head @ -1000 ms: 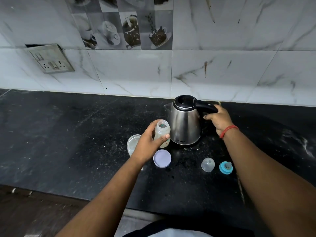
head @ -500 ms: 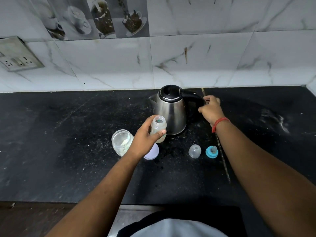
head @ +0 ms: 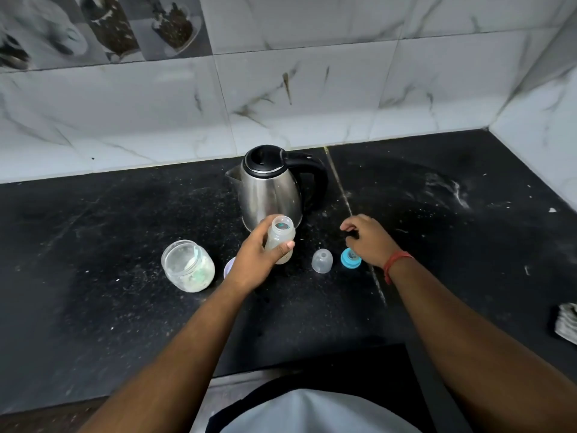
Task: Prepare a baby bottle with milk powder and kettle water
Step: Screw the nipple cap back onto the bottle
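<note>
Holding the open baby bottle [head: 280, 239] upright in our left hand [head: 256, 264].
Our right hand [head: 368, 242], loosely curled and empty, hovers just beside the blue teat ring [head: 350, 258].

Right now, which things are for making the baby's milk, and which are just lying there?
For the milk: bottle in the left hand, kettle, powder jar, blue teat ring by the right hand, clear cap.
Just lying there: cloth at the counter's right edge.
</note>
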A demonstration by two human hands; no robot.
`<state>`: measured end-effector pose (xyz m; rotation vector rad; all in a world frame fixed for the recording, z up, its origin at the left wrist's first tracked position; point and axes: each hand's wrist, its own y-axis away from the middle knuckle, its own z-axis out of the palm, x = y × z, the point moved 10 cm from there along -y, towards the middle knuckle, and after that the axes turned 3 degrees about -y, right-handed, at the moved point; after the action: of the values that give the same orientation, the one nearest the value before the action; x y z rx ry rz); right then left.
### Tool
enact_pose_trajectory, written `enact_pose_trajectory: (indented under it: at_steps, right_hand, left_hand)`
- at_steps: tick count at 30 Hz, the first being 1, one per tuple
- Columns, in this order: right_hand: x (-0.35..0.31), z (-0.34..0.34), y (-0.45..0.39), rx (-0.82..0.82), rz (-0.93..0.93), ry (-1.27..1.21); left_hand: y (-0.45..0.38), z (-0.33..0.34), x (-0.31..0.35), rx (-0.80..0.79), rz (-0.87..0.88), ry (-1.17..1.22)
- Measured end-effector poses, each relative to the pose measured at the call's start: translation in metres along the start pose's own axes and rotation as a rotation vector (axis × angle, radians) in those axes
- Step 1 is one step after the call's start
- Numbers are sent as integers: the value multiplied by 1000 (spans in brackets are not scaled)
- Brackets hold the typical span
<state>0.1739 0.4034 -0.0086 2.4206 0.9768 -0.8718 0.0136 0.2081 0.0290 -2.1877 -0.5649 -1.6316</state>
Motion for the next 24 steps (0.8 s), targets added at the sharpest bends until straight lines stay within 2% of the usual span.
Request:
enact_pose_trajectory:
  at_steps: [4, 7, 19, 24]
  right_hand:
    - [24, 13, 19, -114, 102, 11]
    - [32, 19, 29, -129, 119, 44]
    - [40, 23, 39, -18, 100, 51]
    - [11, 4, 33, 117, -1, -62]
  left_hand:
    - [1, 11, -3, -33, 3, -5]
    - [1, 16, -6, -49, 2, -15]
    - [3, 17, -13, -62, -25, -29]
    - [4, 10, -11, -49, -38, -33]
